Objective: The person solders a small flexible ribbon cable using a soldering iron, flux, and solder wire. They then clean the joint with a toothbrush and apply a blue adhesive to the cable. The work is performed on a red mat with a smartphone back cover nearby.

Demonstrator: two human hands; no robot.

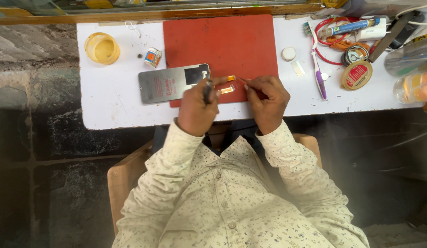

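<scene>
I see my left hand curled into a loose fist near the front edge of the white tabletop, knuckles up, wrist bent back toward my chest. It is closed around a dark slim tool that stands up out of the grip and leans toward the red mat. The tool's tip is just beside the right end of the silver phone panel, which lies flat across the mat's left edge, half on the mat and half on the bare tabletop.

My right hand sits close beside the left, also knuckles up, fingers folded in. Its thumb and forefinger are pinched on a thin stick that points left toward the small orange flex strips lying on the mat's front part, between the two hands. Whether the stick touches the strips I cannot tell.

Both forearms, in pale patterned sleeves, come in from the front edge and converge on the mat.

At the back left corner stands a yellow cup, with a small jar near it. A purple toothbrush lies toward the right side.
</scene>
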